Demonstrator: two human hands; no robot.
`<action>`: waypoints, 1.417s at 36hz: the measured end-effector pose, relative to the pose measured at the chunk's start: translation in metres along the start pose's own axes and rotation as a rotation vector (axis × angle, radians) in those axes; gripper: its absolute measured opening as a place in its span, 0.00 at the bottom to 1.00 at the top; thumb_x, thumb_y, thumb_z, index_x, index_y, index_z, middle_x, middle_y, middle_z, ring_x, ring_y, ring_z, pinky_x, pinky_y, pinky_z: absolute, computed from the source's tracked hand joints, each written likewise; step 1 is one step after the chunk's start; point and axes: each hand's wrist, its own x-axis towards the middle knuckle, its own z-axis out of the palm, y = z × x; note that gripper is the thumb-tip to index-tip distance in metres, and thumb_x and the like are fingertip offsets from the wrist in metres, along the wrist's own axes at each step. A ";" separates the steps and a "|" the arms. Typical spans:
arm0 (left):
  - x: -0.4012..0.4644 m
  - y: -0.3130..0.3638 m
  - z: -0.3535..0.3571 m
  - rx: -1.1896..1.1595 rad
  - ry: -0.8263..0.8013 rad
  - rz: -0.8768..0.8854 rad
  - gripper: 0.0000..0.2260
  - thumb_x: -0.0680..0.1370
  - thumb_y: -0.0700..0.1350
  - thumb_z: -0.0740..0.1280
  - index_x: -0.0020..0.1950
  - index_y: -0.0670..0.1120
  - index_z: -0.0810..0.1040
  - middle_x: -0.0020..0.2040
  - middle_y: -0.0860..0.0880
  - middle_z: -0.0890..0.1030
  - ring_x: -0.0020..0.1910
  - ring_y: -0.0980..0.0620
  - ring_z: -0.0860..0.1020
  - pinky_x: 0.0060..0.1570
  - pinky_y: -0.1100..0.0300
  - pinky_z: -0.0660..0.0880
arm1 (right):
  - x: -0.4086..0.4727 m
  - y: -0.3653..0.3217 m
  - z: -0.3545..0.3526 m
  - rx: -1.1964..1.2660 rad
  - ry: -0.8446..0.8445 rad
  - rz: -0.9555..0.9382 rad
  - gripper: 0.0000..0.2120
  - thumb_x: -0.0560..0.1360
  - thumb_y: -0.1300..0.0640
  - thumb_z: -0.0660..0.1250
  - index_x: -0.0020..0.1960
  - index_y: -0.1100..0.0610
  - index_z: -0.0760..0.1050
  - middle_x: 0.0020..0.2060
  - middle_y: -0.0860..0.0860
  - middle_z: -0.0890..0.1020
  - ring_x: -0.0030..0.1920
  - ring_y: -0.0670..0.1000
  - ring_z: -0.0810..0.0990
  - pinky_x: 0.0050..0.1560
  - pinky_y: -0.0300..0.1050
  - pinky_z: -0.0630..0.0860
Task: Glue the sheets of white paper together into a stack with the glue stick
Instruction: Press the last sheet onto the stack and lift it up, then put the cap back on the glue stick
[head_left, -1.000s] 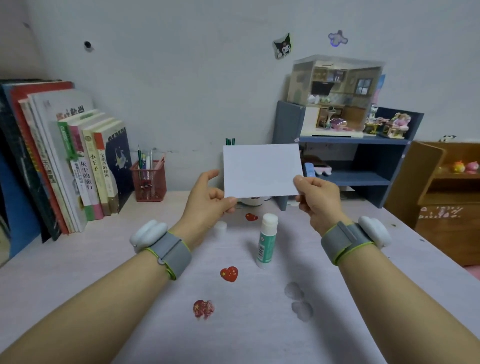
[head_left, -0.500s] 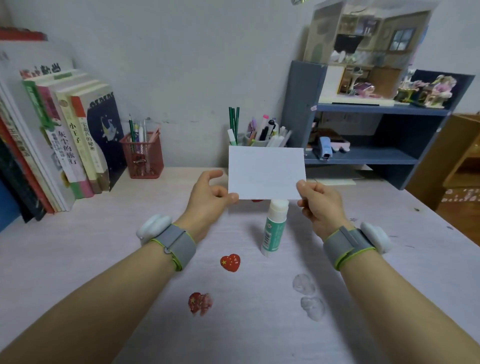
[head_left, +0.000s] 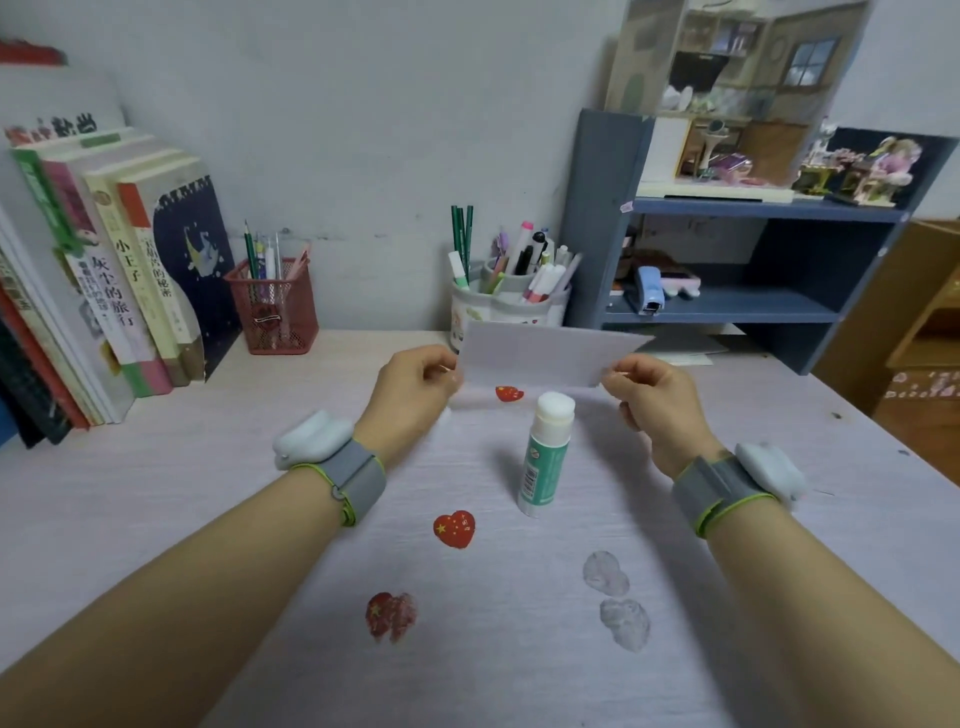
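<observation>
A white paper (head_left: 545, 353) hangs a little above the desk, tilted nearly flat so its face looks foreshortened. My left hand (head_left: 413, 395) pinches its near left corner and my right hand (head_left: 657, 402) pinches its near right corner. I cannot tell whether it is one sheet or more. The glue stick (head_left: 545, 454), green-bodied with a white top, stands upright on the desk between my wrists, just in front of the paper. A small white cap-like piece shows faintly by my left hand.
Heart stickers (head_left: 454, 529) dot the desk. Books (head_left: 119, 291) lean at the left, beside a red mesh pen holder (head_left: 272, 306). A white pen cup (head_left: 509, 291) stands behind the paper. The blue shelf (head_left: 727, 260) fills the back right.
The paper has tipped from upright and facing me to nearly flat, and come lower toward the desk. Both hands kept their hold and turned over with it. The camera has tilted down.
</observation>
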 end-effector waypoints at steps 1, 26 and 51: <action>0.003 -0.001 0.000 0.003 0.006 -0.017 0.16 0.75 0.35 0.65 0.32 0.53 0.74 0.28 0.53 0.74 0.29 0.61 0.73 0.41 0.61 0.69 | 0.001 -0.001 0.000 0.016 -0.010 0.037 0.11 0.74 0.69 0.63 0.36 0.57 0.74 0.28 0.52 0.73 0.19 0.42 0.65 0.21 0.33 0.61; -0.012 -0.032 -0.010 0.476 -0.106 -0.092 0.27 0.74 0.41 0.67 0.71 0.51 0.64 0.61 0.48 0.75 0.63 0.46 0.70 0.66 0.54 0.62 | 0.009 0.019 0.018 0.055 -0.056 0.254 0.17 0.74 0.70 0.66 0.62 0.62 0.72 0.39 0.55 0.79 0.37 0.52 0.77 0.37 0.42 0.77; -0.060 -0.035 -0.042 0.436 -0.076 -0.163 0.28 0.73 0.42 0.67 0.71 0.51 0.62 0.61 0.49 0.75 0.65 0.46 0.69 0.63 0.52 0.60 | -0.084 0.008 0.022 -0.324 -0.438 -0.018 0.19 0.71 0.71 0.67 0.58 0.54 0.71 0.53 0.51 0.79 0.55 0.49 0.77 0.57 0.40 0.73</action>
